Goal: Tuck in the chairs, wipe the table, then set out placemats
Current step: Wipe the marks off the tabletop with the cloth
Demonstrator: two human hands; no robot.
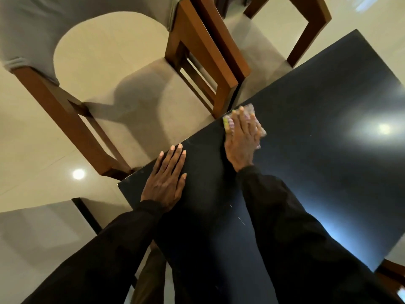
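Note:
A glossy black table [317, 132] fills the right and lower part of the head view. My right hand [242, 139] presses flat, fingers straight, on a pale multicoloured cloth [249, 110] near the table's far left edge. Flat on the table close to its near left corner lies my left hand [167, 178], fingers straight, holding nothing. A wooden chair with a grey seat cover [197, 62] stands beside the table edge, just beyond the cloth. Another wooden chair [306, 29] stands further back.
The cream tiled floor [32, 139] spreads to the left, with a lamp reflection on it. Part of another chair [392, 275] shows at the table's lower right edge. A bright lamp reflection sits on the table top at right.

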